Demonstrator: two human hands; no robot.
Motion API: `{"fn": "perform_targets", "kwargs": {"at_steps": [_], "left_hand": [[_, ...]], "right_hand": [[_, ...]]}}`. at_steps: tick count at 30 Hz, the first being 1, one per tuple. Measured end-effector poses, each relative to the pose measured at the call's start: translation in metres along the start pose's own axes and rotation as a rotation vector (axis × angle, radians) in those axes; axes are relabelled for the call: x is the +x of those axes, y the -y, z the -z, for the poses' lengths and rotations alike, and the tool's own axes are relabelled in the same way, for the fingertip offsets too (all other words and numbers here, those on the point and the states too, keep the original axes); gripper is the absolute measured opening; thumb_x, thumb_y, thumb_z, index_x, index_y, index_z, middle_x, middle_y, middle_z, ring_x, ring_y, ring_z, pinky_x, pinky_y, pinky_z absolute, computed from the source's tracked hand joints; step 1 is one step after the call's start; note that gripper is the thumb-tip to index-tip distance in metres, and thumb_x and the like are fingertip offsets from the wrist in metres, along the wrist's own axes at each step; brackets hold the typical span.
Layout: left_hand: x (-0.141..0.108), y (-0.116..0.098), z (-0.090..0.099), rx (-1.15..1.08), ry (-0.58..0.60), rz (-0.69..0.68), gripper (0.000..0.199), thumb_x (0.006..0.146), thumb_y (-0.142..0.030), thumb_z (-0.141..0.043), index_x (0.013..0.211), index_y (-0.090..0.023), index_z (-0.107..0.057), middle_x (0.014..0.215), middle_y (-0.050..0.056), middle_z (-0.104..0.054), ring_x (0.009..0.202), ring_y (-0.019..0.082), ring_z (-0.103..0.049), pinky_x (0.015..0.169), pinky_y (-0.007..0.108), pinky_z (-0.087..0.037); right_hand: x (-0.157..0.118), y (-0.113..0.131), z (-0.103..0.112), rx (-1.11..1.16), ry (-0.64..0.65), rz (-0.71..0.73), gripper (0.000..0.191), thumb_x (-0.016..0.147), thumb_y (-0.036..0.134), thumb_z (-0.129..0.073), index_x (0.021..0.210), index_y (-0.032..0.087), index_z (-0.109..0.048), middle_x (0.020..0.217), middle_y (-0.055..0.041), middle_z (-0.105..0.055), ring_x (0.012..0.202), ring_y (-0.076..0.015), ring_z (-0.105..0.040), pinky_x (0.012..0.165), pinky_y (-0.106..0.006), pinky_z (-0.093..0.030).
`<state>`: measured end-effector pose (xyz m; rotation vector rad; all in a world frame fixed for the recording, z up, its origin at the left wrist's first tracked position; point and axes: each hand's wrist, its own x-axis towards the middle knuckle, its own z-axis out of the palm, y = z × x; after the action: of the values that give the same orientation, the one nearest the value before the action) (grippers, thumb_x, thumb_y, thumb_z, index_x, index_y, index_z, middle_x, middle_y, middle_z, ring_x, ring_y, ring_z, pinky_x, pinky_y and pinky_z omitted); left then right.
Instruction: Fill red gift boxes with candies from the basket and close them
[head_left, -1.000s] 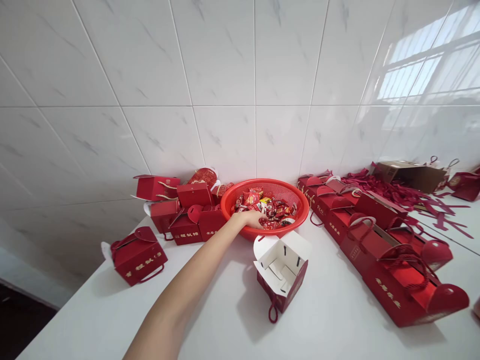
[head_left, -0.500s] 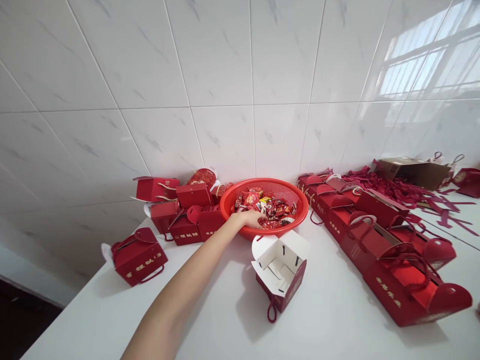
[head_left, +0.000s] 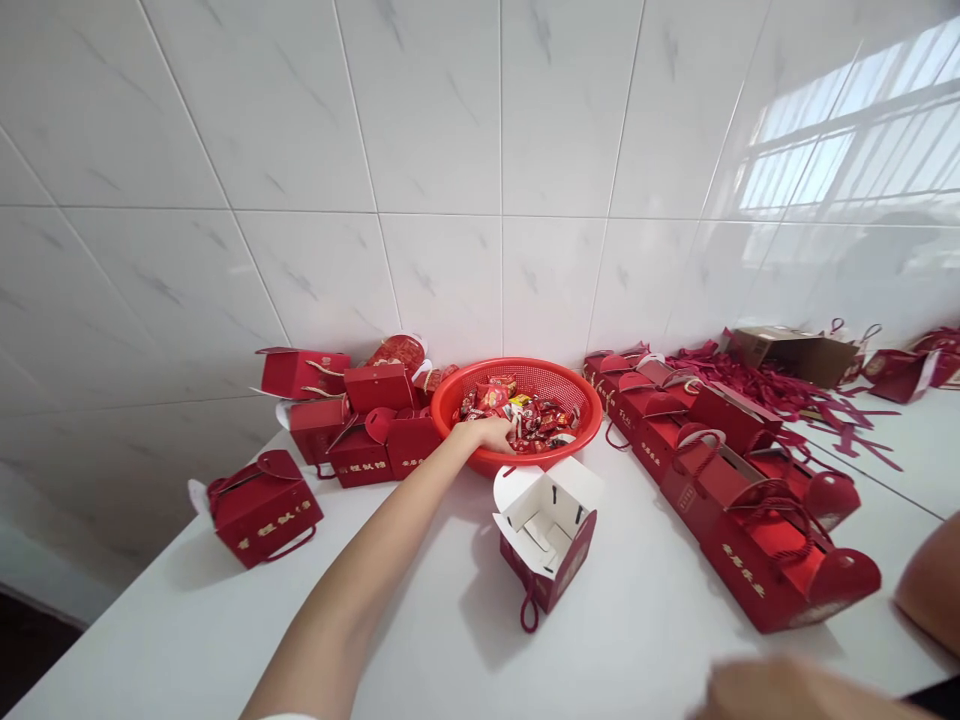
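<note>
Surface (head_left: pixel 637 600): white!
Wall (head_left: pixel 442 130): marbled tiles!
Red plastic basket (head_left: pixel 590 418): one!
Open red cardboard box (head_left: pixel 564 575): one!
Hands: left (head_left: pixel 496 434) in basket, right (head_left: pixel 780 692) blurred; we can't tell either grip!

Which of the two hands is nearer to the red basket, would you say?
Left. The left hand is inside the red basket, at the wrapped sweets; the right hand, blurred, is outside it, towards the lower right.

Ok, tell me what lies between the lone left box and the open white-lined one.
The left forearm crosses bare white table between the lone red box and the open box, in the head view.
</note>
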<state>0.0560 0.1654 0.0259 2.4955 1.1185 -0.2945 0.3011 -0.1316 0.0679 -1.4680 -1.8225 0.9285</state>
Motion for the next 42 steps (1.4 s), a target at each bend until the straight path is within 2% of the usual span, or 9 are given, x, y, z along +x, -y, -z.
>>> {"fn": "perform_targets", "kwargs": {"at_steps": [4, 7, 10, 13, 18, 24, 32, 35, 42], "left_hand": [[-0.002, 0.000, -0.001, -0.056, -0.026, -0.006, 0.009, 0.069, -0.021, -0.067, 0.074, -0.019, -0.060, 0.085, 0.004, -0.071, 0.084, 0.023, -0.066, 0.070, 0.027, -0.049], [-0.005, -0.001, -0.002, -0.104, -0.099, -0.013, 0.013, 0.067, -0.015, -0.068, 0.075, -0.020, -0.059, 0.086, 0.002, -0.070, 0.087, 0.022, -0.065, 0.071, 0.026, -0.049], [-0.008, -0.003, -0.002, -0.155, -0.186, -0.020, 0.016, 0.067, -0.010, -0.067, 0.079, -0.019, -0.060, 0.086, 0.001, -0.070, 0.087, 0.021, -0.066, 0.072, 0.026, -0.050], [-0.010, -0.004, -0.001, -0.206, -0.273, -0.015, 0.017, 0.073, -0.009, -0.063, 0.088, -0.018, -0.063, 0.085, 0.002, -0.071, 0.080, 0.020, -0.068, 0.070, 0.026, -0.052], [-0.011, -0.006, 0.001, -0.260, -0.480, -0.005, 0.024, 0.087, -0.014, -0.052, 0.108, -0.015, -0.063, 0.104, 0.009, -0.072, 0.097, 0.022, -0.068, 0.086, 0.030, -0.052], [-0.011, -0.007, 0.003, -0.370, -0.602, -0.004, 0.030, 0.087, -0.019, -0.057, 0.116, -0.019, -0.065, 0.108, 0.006, -0.073, 0.099, 0.022, -0.068, 0.090, 0.032, -0.052], [-0.007, -0.007, 0.000, -0.219, -0.272, 0.042, 0.036, 0.087, -0.024, -0.058, 0.122, -0.017, -0.066, 0.111, 0.007, -0.074, 0.098, 0.023, -0.069, 0.085, 0.029, -0.052], [-0.007, -0.007, -0.001, -0.147, -0.095, 0.002, 0.037, 0.082, -0.024, -0.063, 0.118, -0.020, -0.069, 0.116, 0.005, -0.073, 0.104, 0.024, -0.068, 0.090, 0.028, -0.051], [-0.002, -0.008, 0.002, -0.074, 0.064, -0.199, 0.062, 0.075, -0.022, -0.064, 0.137, -0.027, -0.059, 0.144, 0.004, -0.057, 0.130, 0.027, -0.055, 0.109, 0.034, -0.041]], "right_hand": [[0.067, 0.033, 0.003, -0.017, 0.226, 0.197, 0.034, 0.088, 0.055, -0.059, 0.106, 0.032, -0.076, 0.093, -0.0076, -0.074, 0.089, -0.0255, -0.070, 0.083, -0.043, -0.058], [0.155, 0.031, 0.002, 0.053, 0.057, 0.322, 0.036, 0.086, 0.049, -0.061, 0.103, 0.020, -0.073, 0.096, -0.0077, -0.073, 0.091, -0.0238, -0.068, 0.084, -0.037, -0.055], [0.227, 0.006, -0.011, 0.072, 0.004, 0.238, 0.023, 0.079, 0.036, -0.069, 0.090, 0.016, -0.072, 0.088, -0.0059, -0.071, 0.083, -0.0206, -0.065, 0.075, -0.031, -0.053], [0.263, -0.022, -0.025, 0.075, 0.036, 0.059, 0.021, 0.076, 0.030, -0.073, 0.091, 0.015, -0.071, 0.077, -0.0036, -0.067, 0.073, -0.0178, -0.062, 0.065, -0.028, -0.051], [0.278, -0.041, -0.030, 0.138, 0.142, 0.044, 0.035, 0.077, 0.047, -0.074, 0.095, 0.017, -0.072, 0.092, -0.0060, -0.069, 0.078, -0.0172, -0.062, 0.062, -0.026, -0.051], [0.282, -0.046, -0.026, 0.143, 0.162, 0.226, 0.038, 0.065, 0.050, -0.078, 0.074, 0.015, -0.068, 0.068, 0.0009, -0.059, 0.066, -0.0140, -0.053, 0.062, -0.026, -0.044], [0.287, -0.058, -0.029, 0.049, -0.250, 0.183, 0.039, 0.063, 0.044, -0.074, 0.061, 0.021, -0.043, 0.060, 0.0049, -0.043, 0.058, -0.0119, -0.041, 0.053, -0.026, -0.031], [0.285, -0.057, -0.030, 0.103, -0.283, 0.154, 0.043, 0.069, 0.054, -0.069, 0.060, 0.022, -0.042, 0.056, 0.0040, -0.042, 0.055, -0.0123, -0.041, 0.050, -0.026, -0.030], [0.281, -0.055, -0.029, 0.502, -0.231, 0.027, 0.048, 0.065, 0.063, -0.072, 0.065, 0.019, -0.052, 0.057, 0.0026, -0.050, 0.050, -0.0101, -0.042, 0.044, -0.023, -0.032]]}}
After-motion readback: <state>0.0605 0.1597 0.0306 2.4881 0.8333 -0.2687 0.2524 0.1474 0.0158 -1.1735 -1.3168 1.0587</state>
